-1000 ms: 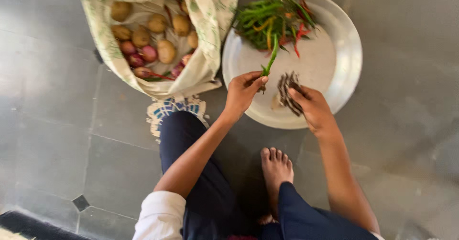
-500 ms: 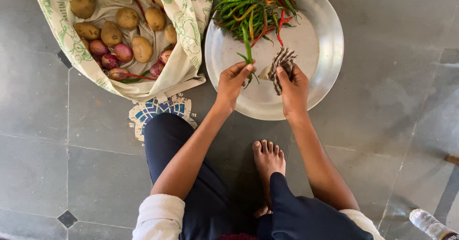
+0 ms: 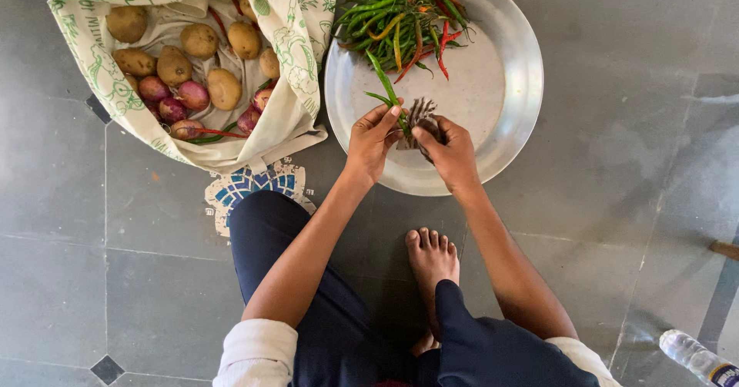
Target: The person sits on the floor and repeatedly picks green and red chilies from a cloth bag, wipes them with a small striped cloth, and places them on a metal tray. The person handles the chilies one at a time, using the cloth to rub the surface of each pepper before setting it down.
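my left hand (image 3: 372, 137) pinches 1 green chilli (image 3: 382, 79) at its stem end, above the steel plate (image 3: 508, 87). my right hand (image 3: 446, 148) grips a striped cloth (image 3: 418, 115). chilli seems light, thin, bendable; hold near stem.

Shiny smooth metal plate (image 3: 508, 87), glossy waxy green chilli (image 3: 382, 77), striped woven cloth (image 3: 419, 113), matt printed fabric bag (image 3: 289, 117), dull rough-skinned potatoes (image 3: 173, 67), matt grey stone floor tiles (image 3: 631, 164), clear plastic bottle (image 3: 697, 358)
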